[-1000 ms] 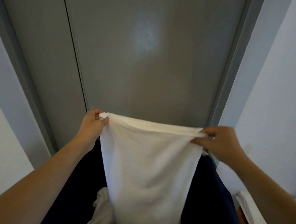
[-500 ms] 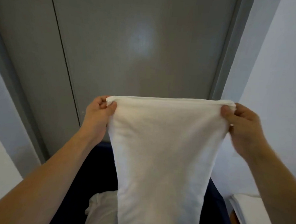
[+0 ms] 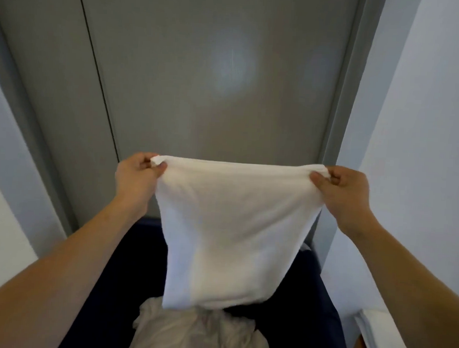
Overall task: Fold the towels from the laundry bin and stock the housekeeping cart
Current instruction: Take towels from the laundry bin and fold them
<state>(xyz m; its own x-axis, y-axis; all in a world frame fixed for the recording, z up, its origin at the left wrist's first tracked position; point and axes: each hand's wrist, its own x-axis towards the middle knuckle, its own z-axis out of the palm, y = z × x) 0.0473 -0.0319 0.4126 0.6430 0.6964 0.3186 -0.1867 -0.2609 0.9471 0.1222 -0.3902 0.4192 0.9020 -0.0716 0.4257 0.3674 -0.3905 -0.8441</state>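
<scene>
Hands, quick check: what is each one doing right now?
Left hand: closed, pinching the white towel at its top left corner.
Right hand: closed, pinching the same towel at its top right corner.

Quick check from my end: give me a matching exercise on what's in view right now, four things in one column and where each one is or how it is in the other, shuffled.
Things:
1. towel
2. left hand
3. crumpled laundry
4. right hand

States or places:
A. lies loose inside the dark bin
B. pinches the top corner nearer the grey door's seam
C. hangs spread out, top edge taut
D. pinches the top corner nearer the pale wall

Pairs: 1-C, 2-B, 3-A, 4-D
</scene>
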